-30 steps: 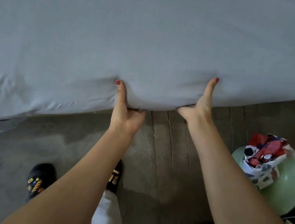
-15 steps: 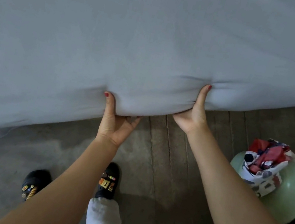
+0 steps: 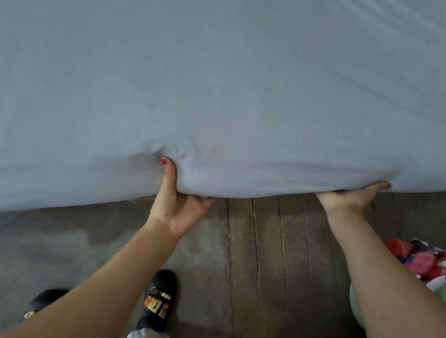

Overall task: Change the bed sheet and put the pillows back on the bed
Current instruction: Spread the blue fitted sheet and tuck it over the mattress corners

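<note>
my left hand point(image 3: 176, 208) and right hand point(image 3: 349, 197) each grip the mattress point(image 3: 233, 67) edge at lower centre of the frame, fingers curled underneath, lifting it so the grey fitted sheet point(image 3: 244, 172) tucks under.
</note>
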